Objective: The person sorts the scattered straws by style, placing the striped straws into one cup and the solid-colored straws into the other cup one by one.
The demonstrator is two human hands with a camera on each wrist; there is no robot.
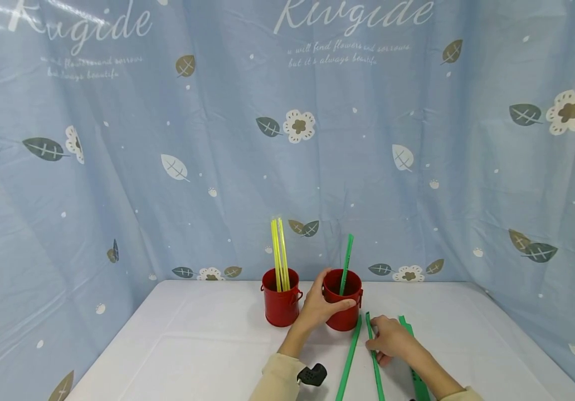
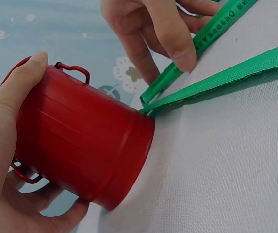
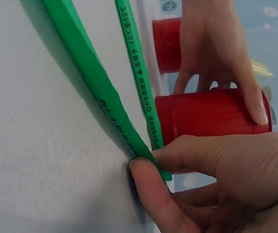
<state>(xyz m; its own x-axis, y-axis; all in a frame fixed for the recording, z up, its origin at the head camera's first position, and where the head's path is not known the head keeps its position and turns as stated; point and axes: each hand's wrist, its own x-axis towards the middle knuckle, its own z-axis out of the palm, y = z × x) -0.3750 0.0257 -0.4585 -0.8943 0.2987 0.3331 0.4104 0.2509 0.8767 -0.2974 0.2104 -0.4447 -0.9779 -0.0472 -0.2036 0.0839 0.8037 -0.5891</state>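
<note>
My left hand (image 1: pixel 321 303) holds the right-hand red bucket (image 2: pixel 80 136), its thumb at the rim and its other fingers round the side. One green wrapped straw (image 1: pixel 346 264) stands inside that bucket. Just right of the bucket, my right hand (image 1: pixel 393 338) pinches a green wrapped straw (image 3: pixel 112 111) between thumb and finger, near its far end, low over the white table. Another green straw (image 1: pixel 350 359) lies to the left of the pinched one, its tip by the bucket's base. Printed characters run along the wrappers.
A second red bucket (image 1: pixel 281 311) with several yellow straws (image 1: pixel 279 256) stands left of my left hand. More green straws (image 1: pixel 419 385) lie beyond my right wrist. A blue patterned curtain (image 1: pixel 227 167) hangs behind the white table (image 1: pixel 192 345).
</note>
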